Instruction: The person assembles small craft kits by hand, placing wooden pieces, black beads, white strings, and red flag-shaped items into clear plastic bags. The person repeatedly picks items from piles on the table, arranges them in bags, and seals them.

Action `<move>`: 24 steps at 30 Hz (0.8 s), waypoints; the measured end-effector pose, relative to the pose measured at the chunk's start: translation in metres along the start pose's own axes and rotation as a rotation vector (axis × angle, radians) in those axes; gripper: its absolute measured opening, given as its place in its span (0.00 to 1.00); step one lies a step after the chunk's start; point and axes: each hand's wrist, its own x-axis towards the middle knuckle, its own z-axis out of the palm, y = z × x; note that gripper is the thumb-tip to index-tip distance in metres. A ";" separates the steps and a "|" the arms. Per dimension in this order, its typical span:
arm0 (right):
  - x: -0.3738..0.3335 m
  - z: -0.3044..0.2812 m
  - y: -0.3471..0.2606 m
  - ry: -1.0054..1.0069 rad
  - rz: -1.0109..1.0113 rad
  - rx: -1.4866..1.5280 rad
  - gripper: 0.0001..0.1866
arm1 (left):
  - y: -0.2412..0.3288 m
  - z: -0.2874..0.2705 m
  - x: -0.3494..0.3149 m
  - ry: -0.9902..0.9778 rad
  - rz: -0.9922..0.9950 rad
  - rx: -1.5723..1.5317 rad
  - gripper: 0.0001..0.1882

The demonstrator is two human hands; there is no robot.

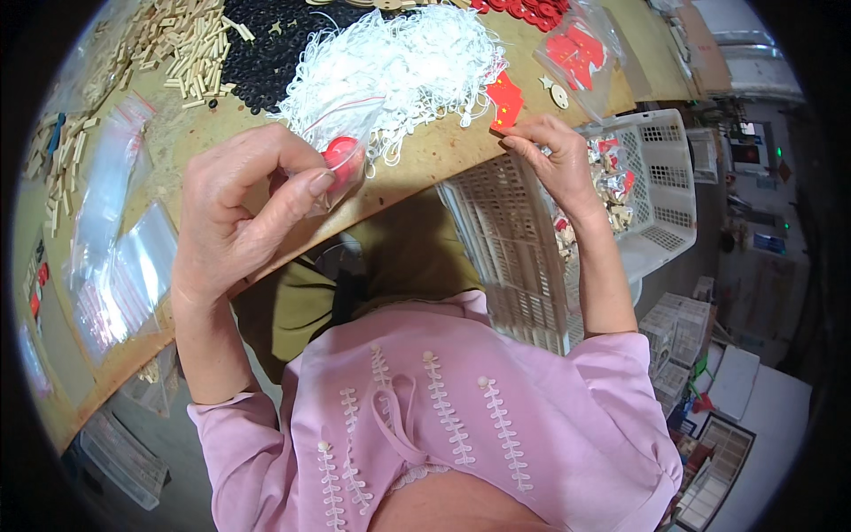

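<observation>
My left hand (232, 199) pinches a small clear zip bag (356, 115) between thumb and fingers, near the front edge of the table. Inside the bag a round red piece (341, 152) shows through the plastic; anything else in it is hard to make out. Off to the right, my right hand (557, 164) grips the lower end of a flat red piece with yellow stars (505, 99) between thumb and fingertips. A heap of white strings (399, 66) lies just beyond both hands.
Wooden sticks (182, 53), black rings (257, 58) and red rings (523, 11) are heaped across the table. Flat clear bags (124, 266) lie at left. A bag of red star pieces (576, 53) sits at right. Below it stands a plastic crate (669, 168) holding filled bags.
</observation>
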 end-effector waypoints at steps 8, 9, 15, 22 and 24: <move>0.004 -0.010 0.012 -0.123 0.078 0.162 0.09 | 0.001 -0.002 0.001 -0.016 0.022 0.025 0.08; 0.004 -0.010 0.012 -0.130 0.079 0.174 0.09 | 0.001 -0.002 0.000 -0.016 0.013 0.018 0.08; 0.007 -0.014 0.005 -0.178 0.122 0.182 0.10 | 0.000 -0.002 -0.002 -0.020 -0.009 -0.020 0.08; 0.010 -0.013 0.015 -0.146 0.230 0.326 0.11 | -0.004 0.001 -0.004 -0.013 -0.010 -0.066 0.08; 0.012 -0.013 0.013 -0.136 0.261 0.341 0.10 | -0.004 0.002 -0.004 -0.011 -0.014 -0.067 0.09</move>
